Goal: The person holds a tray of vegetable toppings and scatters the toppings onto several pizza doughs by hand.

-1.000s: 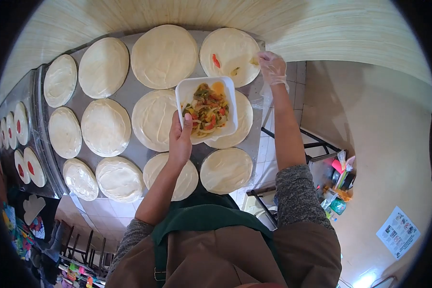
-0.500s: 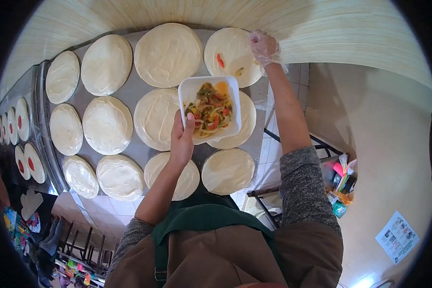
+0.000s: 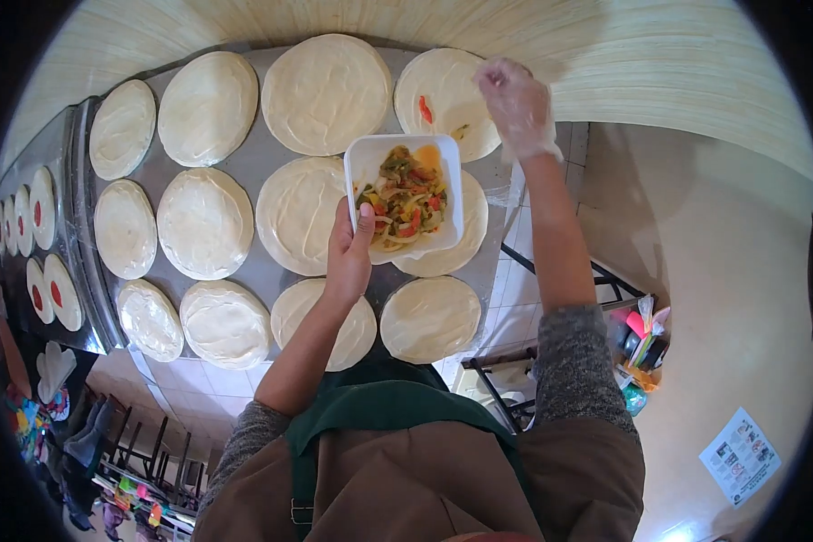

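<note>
My left hand [image 3: 350, 257] grips a white square tray [image 3: 359, 172] by its near left side, thumb over the rim. Inside the tray lie chopped vegetables [image 3: 411, 203] in red, yellow and green, with orange liquid in one corner. My right hand [image 3: 518, 104], in a clear plastic glove, is above the right edge of the far-right dough round [image 3: 443, 77]. Its fingers are pinched together; whatever they hold is hidden. On that round lie a red strip [image 3: 425, 109] and a small greenish piece [image 3: 461, 132]. The tray partly covers another dough round [image 3: 465, 239] beneath it.
Several more pale, coated dough rounds [image 3: 327, 95] lie in rows on the metal table [image 3: 266, 172]. At the left, another table holds rounds with red marks [image 3: 56, 294], and another person's arm [image 3: 11, 348] shows beside it. A pale wall [image 3: 659, 72] borders the far side.
My right hand has shifted slightly right and turned, its fingers still pinched. The tray stays in my left hand, a little farther right in view. At the far left, more of another person's arm shows.
</note>
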`<action>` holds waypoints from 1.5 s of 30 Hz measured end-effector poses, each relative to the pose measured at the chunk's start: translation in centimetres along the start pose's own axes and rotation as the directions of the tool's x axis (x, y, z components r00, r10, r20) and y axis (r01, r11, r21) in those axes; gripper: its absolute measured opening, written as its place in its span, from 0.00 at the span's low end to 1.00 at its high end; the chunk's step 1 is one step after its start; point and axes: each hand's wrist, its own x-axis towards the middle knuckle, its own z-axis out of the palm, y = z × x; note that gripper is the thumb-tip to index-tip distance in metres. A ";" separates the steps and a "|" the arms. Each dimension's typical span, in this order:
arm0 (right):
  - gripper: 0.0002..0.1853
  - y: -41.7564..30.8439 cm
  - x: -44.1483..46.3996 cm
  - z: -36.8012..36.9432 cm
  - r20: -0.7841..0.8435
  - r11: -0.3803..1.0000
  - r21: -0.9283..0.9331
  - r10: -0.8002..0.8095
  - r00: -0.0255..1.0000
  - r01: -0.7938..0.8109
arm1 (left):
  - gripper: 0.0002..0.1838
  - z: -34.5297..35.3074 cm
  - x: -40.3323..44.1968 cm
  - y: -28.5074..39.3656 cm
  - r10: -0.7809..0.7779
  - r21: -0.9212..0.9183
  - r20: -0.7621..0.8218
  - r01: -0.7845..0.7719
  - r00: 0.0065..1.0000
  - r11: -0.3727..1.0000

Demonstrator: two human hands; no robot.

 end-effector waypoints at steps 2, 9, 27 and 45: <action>0.09 -3.8 -3.4 -2.3 0.199 0.991 0.137 -0.015 0.980 -0.013 | 0.21 0.1 0.1 0.0 0.007 -0.009 0.002 -0.007 1.000 1.000; 0.07 -7.0 -10.0 -1.2 0.112 0.967 0.052 -0.255 0.960 0.251 | 0.22 0.9 0.1 -0.1 0.067 0.004 0.014 -0.067 0.998 0.998; 0.08 -5.7 -12.4 -3.4 0.082 0.987 0.006 -0.160 0.984 0.160 | 0.25 1.9 -0.6 -0.2 -0.004 0.008 0.102 0.004 0.995 1.000; 0.15 -5.4 -10.4 -4.3 0.554 0.401 0.717 0.170 0.815 -0.571 | 0.22 2.3 -0.3 -1.2 0.015 -0.003 0.050 -0.015 0.999 1.000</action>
